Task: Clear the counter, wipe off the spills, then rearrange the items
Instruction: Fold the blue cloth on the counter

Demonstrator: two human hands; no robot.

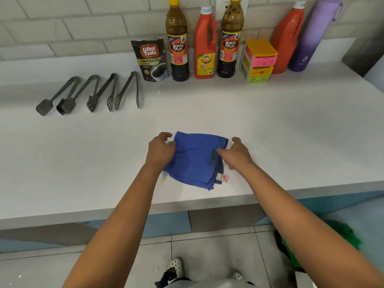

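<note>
A folded blue cloth (195,161) with a small white and red tag lies on the white counter (291,125), close to its front edge. My left hand (160,151) lies over the cloth's left edge, thumb on the fabric and fingers curled above it. My right hand (235,153) covers the right edge, its thumb pressing the cloth and its index finger lifted past the far right corner. Along the back wall stand a coffee granules pouch (150,59), two dark vinegar bottles (177,42) (230,40) and a red ketchup bottle (204,46).
Several grey tongs (93,93) lie in a row at the back left. A stack of small coloured drawers (259,61), a red jug (287,36) and a purple flask (313,36) stand at the back right. Something green (345,235) sits on the tiled floor below.
</note>
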